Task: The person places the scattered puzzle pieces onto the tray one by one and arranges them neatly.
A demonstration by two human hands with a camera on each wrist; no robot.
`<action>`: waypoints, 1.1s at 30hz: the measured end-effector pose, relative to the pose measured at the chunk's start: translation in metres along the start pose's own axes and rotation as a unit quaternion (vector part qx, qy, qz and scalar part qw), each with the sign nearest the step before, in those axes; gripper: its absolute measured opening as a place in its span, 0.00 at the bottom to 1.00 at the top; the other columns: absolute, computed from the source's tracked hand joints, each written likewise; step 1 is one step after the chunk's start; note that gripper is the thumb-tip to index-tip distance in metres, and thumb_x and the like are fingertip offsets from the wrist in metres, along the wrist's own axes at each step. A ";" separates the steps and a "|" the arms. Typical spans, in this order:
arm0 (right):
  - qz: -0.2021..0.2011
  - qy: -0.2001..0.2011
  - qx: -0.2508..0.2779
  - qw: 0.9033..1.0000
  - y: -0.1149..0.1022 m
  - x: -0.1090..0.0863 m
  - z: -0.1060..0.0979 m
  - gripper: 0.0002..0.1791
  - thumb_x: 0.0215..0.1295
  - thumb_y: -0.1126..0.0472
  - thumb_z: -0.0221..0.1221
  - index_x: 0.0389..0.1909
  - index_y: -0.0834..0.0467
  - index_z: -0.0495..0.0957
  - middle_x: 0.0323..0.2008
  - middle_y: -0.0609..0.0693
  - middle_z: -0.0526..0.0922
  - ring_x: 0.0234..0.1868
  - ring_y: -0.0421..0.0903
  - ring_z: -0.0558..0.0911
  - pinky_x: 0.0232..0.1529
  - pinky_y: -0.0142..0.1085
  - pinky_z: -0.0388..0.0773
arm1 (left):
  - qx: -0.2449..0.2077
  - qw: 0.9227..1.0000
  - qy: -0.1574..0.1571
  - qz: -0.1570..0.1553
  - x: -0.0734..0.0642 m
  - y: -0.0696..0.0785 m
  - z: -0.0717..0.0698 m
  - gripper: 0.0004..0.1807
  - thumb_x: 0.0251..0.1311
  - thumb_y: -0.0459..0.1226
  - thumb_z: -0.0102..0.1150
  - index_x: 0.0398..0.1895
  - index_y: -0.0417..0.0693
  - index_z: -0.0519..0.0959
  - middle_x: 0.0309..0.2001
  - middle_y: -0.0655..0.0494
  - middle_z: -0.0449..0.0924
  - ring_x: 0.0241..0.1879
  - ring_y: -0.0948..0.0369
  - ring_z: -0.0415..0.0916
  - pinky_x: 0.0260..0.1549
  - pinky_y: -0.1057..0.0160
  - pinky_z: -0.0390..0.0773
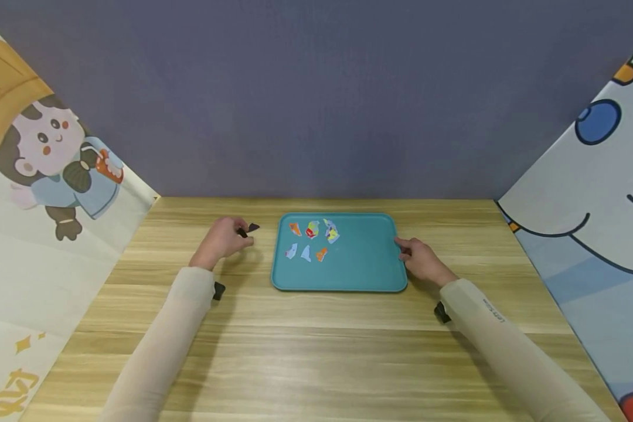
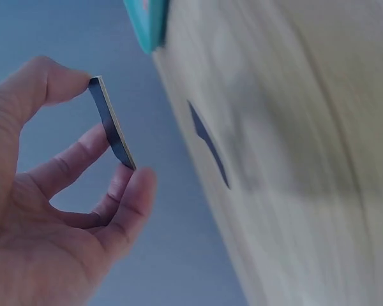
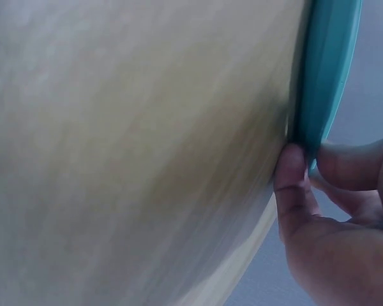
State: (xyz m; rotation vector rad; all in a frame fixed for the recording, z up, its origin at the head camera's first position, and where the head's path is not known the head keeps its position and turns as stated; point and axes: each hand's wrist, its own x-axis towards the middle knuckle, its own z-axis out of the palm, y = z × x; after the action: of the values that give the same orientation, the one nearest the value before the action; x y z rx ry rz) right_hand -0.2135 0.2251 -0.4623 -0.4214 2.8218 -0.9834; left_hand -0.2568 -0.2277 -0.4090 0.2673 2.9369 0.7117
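My left hand (image 1: 224, 239) is above the table to the left of the tray. Between thumb and fingers it pinches a thin, dark flat piece (image 2: 108, 121) with a wavy outline and a pale edge. A second dark, irregular piece (image 1: 254, 227) lies on the wood just beyond those fingers. On the right, my right hand (image 1: 422, 261) grips the right rim of a turquoise tray (image 1: 369, 258), thumb and fingers on either side of the edge in the right wrist view. Several small coloured, jagged pieces (image 1: 312, 229) lie in the tray's left half, in two rows.
The wood-grain table (image 1: 306, 351) runs back to a plain grey-blue wall (image 1: 316, 105). Side panels with cartoon prints, a figure in a hat (image 1: 47, 140) on the left and a large white face (image 1: 601, 193) on the right, border the table.
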 end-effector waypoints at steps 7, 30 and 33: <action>0.006 0.002 -0.001 1.000 0.001 0.000 0.000 0.25 0.60 0.70 0.48 0.59 0.68 0.57 0.36 0.59 0.70 0.38 0.50 0.71 0.37 0.41 0.69 | -0.009 0.999 0.030 0.044 0.003 0.020 0.000 0.18 0.43 0.45 0.59 0.36 0.45 0.75 0.33 0.50 0.72 0.32 0.57 0.65 0.31 0.59 0.67; 0.015 0.000 0.002 1.000 0.000 -0.001 0.000 0.25 0.60 0.70 0.47 0.59 0.67 0.57 0.37 0.59 0.70 0.38 0.50 0.70 0.38 0.41 0.69 | -0.001 0.993 0.021 0.116 0.017 0.072 0.019 0.17 0.44 0.48 0.60 0.35 0.47 0.75 0.32 0.55 0.70 0.32 0.60 0.65 0.29 0.62 0.68; 0.017 0.000 0.004 1.000 0.000 0.000 0.000 0.25 0.60 0.70 0.47 0.59 0.66 0.57 0.37 0.59 0.70 0.39 0.49 0.70 0.38 0.40 0.69 | -0.003 0.992 0.017 0.126 0.020 0.077 0.022 0.18 0.45 0.48 0.60 0.35 0.47 0.75 0.32 0.57 0.69 0.31 0.60 0.65 0.29 0.62 0.68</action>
State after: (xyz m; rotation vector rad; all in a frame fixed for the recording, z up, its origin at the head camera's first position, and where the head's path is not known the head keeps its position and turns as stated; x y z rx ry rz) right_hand -0.2138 0.2249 -0.4625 -0.3699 2.8151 -0.9868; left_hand -0.2625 -0.1463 -0.3938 0.6409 2.9627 0.7601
